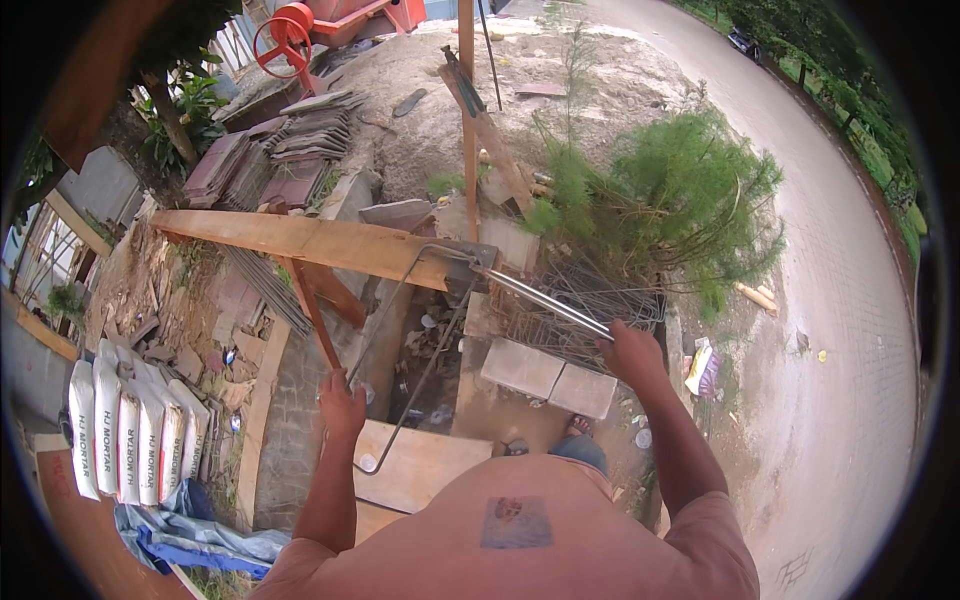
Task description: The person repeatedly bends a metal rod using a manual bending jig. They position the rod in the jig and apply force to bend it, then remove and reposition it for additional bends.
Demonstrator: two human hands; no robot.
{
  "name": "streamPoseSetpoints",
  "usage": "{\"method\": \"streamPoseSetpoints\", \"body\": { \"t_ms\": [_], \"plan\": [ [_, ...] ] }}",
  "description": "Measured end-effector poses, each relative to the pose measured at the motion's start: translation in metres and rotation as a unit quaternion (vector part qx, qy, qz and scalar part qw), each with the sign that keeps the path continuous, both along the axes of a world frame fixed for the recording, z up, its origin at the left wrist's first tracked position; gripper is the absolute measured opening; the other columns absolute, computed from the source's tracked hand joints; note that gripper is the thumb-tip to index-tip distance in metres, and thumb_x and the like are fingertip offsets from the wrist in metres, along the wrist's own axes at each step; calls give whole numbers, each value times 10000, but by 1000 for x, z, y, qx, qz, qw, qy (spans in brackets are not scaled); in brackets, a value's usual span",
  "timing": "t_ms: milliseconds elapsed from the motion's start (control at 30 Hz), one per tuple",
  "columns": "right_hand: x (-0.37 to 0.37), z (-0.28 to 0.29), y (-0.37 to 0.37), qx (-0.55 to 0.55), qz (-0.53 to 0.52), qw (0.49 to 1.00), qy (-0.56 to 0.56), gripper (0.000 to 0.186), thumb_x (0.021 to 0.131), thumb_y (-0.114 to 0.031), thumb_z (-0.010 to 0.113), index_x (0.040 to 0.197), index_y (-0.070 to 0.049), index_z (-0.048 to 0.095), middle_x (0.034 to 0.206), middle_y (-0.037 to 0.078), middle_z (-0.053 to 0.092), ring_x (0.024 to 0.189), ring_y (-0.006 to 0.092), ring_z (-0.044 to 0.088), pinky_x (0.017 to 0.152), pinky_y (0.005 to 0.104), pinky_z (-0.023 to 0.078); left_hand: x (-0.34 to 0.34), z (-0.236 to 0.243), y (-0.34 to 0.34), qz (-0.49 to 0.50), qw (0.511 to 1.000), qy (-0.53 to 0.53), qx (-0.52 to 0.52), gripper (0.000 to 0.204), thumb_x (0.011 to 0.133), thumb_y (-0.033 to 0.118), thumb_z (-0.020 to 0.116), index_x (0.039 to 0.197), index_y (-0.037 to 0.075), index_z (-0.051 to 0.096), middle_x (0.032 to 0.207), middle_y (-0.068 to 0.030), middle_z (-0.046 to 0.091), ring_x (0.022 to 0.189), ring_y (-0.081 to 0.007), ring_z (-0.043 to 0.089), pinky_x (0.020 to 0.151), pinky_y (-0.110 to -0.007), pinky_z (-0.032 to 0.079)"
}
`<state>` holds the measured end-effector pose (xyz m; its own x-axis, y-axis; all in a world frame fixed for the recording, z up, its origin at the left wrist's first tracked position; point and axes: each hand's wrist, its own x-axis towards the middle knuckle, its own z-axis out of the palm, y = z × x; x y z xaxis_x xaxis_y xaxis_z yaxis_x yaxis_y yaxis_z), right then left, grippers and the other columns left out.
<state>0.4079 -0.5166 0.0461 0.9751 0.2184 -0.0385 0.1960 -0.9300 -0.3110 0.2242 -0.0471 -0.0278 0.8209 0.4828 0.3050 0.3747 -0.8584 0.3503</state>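
My left hand [342,402] is closed around a thin bent steel rod [388,309]. The rod runs up to the end of a wooden beam [320,238], and another leg of it slants back down towards me. In my right hand [632,352] is the near end of a shiny metal bar [545,303]. Its far end meets a metal fitting [478,256] on the beam's right end, where the rod also sits. How the rod is seated in the fitting is too small to make out. Beyond the bar lies a pile of bent steel wire frames [575,325].
Concrete blocks [548,377] lie in front of my feet. A wooden board [420,460] is at lower left, beside a trench. White sacks [140,430] stand at the left. Stacked tiles [235,165], an orange mixer [340,22] and a green bush [670,190] are farther off.
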Motion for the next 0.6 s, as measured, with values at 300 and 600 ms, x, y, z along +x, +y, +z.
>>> {"method": "streamPoseSetpoints", "body": {
  "t_ms": [300,600],
  "plan": [
    [7,-1,11,-29,-39,998,-41,275,762,-292,682,857,-33,672,866,184,687,841,354,670,764,466,530,200,69,-299,-497,857,0,134,597,804,267,660,1347,105,472,1425,-185,427,1397,-313,327,1115,-573,216],
    [-67,-21,48,22,-95,995,-28,152,836,-132,565,922,-42,653,930,173,693,917,357,667,783,464,525,179,51,-296,-528,837,89,110,114,766,231,630,810,140,682,862,-80,696,964,-267,650,867,-441,434]
  ]
}}
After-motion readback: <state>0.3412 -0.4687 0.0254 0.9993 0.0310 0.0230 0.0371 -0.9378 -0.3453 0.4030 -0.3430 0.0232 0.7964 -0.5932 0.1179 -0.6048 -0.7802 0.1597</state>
